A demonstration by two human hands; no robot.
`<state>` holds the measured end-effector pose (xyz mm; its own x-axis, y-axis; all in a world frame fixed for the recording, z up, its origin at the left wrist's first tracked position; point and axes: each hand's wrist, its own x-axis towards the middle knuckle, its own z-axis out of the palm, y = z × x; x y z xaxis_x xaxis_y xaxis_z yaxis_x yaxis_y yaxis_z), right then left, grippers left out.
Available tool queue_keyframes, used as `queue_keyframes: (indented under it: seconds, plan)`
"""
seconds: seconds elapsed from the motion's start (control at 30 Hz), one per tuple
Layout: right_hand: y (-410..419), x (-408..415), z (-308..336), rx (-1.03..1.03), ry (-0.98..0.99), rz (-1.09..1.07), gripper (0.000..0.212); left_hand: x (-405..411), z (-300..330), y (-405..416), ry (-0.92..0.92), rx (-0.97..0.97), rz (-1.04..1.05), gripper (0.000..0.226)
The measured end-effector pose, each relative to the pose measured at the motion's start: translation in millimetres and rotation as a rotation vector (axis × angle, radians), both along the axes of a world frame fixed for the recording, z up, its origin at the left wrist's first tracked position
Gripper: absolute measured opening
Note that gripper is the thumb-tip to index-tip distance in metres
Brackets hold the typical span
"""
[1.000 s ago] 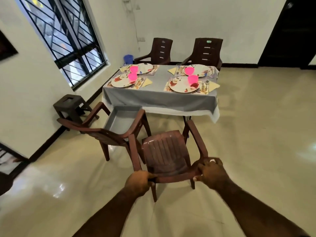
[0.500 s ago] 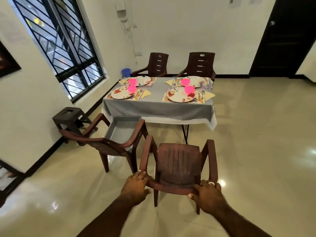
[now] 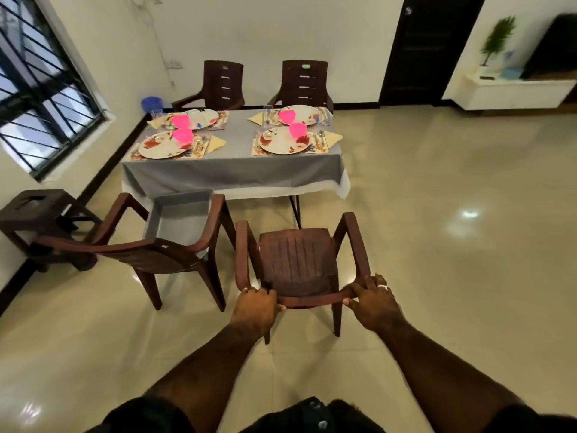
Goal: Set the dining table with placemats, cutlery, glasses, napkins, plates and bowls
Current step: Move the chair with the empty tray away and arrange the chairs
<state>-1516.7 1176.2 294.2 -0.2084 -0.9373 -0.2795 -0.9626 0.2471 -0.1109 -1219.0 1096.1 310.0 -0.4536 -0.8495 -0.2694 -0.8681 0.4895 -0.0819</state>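
Note:
A brown plastic armchair point(image 3: 296, 260) stands on the floor in front of me, facing the table. My left hand point(image 3: 254, 310) and my right hand point(image 3: 373, 303) both grip the top of its backrest. Beyond it stands the dining table point(image 3: 234, 173) under a grey cloth. On it lie several placemats with floral plates point(image 3: 285, 142), pink bowls point(image 3: 182, 135), yellow napkins point(image 3: 332, 138), glasses point(image 3: 267, 114) and cutlery.
A second brown chair point(image 3: 162, 248) stands to the left, holding a grey tray point(image 3: 179, 214). Two more chairs point(image 3: 223, 84) stand behind the table. A dark stool point(image 3: 34, 210) sits by the left wall under the window. A dark door point(image 3: 427, 45) and a white shelf point(image 3: 512, 92) are at the right.
The chair has turned from angled to square with the table and sits closer to it. Both hands keep their grip on the backrest. My view has tilted down and to the right.

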Motion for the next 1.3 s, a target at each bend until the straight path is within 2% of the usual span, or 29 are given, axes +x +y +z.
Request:
queue_keyframes:
  seconds: [0.13, 0.23, 0.37, 0.5, 0.63, 0.73, 0.83, 0.9, 1.0, 1.17, 1.3]
  plan:
    - [-15.0, 8.8, 5.6, 0.047, 0.001, -0.058, 0.050, 3.5, 3.6, -12.0, 0.056, 0.040, 0.044, 0.037]
    - [-39.9, 9.1, 9.9, 0.046, 0.017, -0.039, 0.060, 4.6, 12.8, -33.5, 0.136, 0.083, 0.133, 0.033]
    - [-80.8, 9.1, 9.3, 0.089, 0.013, -0.026, 0.050, 1.9, 14.2, -71.2, 0.137, 0.115, 0.189, 0.035]
    - [-121.1, 10.0, 2.5, 0.028, 0.133, 0.046, 0.054, 2.3, 9.7, -113.2, 0.190, 0.175, 0.250, 0.029]
    - [-169.9, 3.6, 11.4, 0.003, 0.173, 0.100, 0.052, -0.1, 9.5, -167.6, 0.227, 0.191, 0.319, 0.028]
    - [-207.5, -10.8, 19.2, 0.049, 0.134, 0.086, 0.061, -16.3, 7.6, -192.7, 0.250, 0.207, 0.370, 0.031]
    - [-234.1, -29.2, 19.3, 0.069, 0.043, 0.140, 0.068, -26.3, -0.2, -196.0, 0.284, 0.120, 0.456, 0.046]
    - [-244.1, -41.0, 11.8, 0.070, -0.005, 0.212, 0.068, -27.4, -2.9, -197.2, 0.354, 0.154, 0.536, 0.055]
    - [-248.8, -54.7, -0.4, 0.086, -0.055, 0.246, 0.071, -25.3, -0.3, -207.6, 0.367, 0.193, 0.499, 0.060]
    - [-260.0, -63.4, -14.9, -0.066, -0.022, 0.255, 0.075, -25.6, -1.2, -240.0, 0.351, 0.195, 0.437, 0.052]
    - [-281.1, -56.9, -9.0, -0.020, -0.030, 0.243, 0.073, -20.8, -1.0, -262.2, 0.349, 0.221, 0.402, 0.048]
